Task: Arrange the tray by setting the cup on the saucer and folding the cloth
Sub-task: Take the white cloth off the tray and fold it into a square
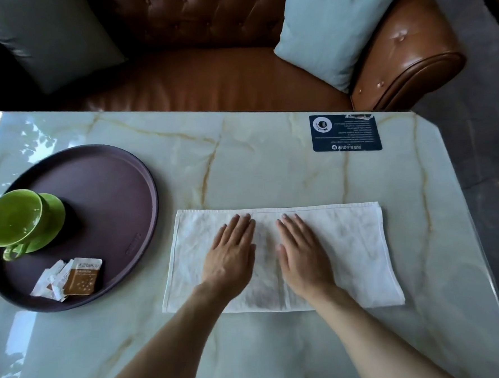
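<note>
A white cloth (354,246) lies as a long flat rectangle on the marble table, right of the tray. My left hand (232,255) and my right hand (300,251) press flat on its middle, palms down, fingers together, holding nothing. A round dark purple tray (110,185) sits at the left. On it a green cup (12,216) stands on a green saucer (54,214), its handle toward me.
Several small sachets (72,277) lie at the tray's near edge. A dark blue card (345,132) lies at the table's far right. A brown leather sofa (206,74) with two pale cushions stands beyond the far edge. The table's right edge drops to the floor.
</note>
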